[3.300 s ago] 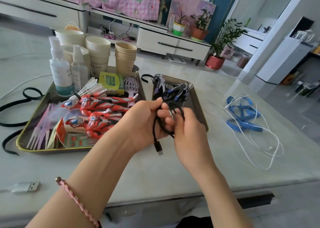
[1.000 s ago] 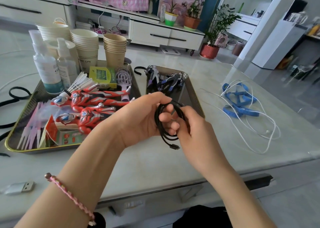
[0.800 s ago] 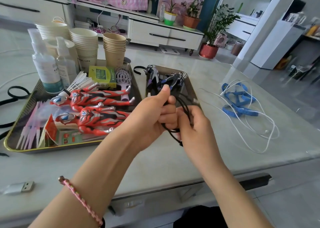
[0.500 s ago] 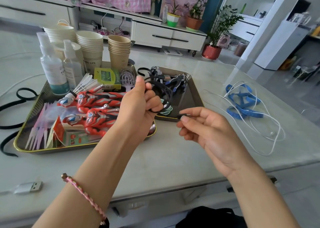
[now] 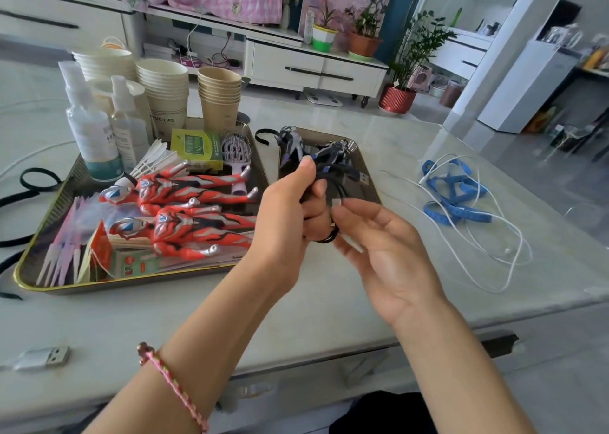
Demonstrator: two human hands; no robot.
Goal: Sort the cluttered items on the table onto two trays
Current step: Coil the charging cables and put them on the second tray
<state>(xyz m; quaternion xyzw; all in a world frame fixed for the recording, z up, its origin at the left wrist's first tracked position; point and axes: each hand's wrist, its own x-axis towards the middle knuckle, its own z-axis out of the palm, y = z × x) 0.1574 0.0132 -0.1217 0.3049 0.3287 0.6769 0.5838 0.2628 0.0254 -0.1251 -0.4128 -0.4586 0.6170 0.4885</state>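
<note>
Left hand (image 5: 290,209): fingers curled round a coiled black USB cable (image 5: 349,174), held over the near end of the right-hand tray (image 5: 370,183); right hand (image 5: 385,246) slack-fingered, holding nothing, beside the lowest loop. Step judged: stowing the cable; next, lowering it in without uncoiling. Farther back, a paper cup (image 5: 166,117) reads "USIC LIFE".

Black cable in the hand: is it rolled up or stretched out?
Rolled up. The black cable hangs in loops gripped by the left hand, its USB plug poking out sideways.

A pink braided bracelet (image 5: 174,385) circles the left wrist.
</note>
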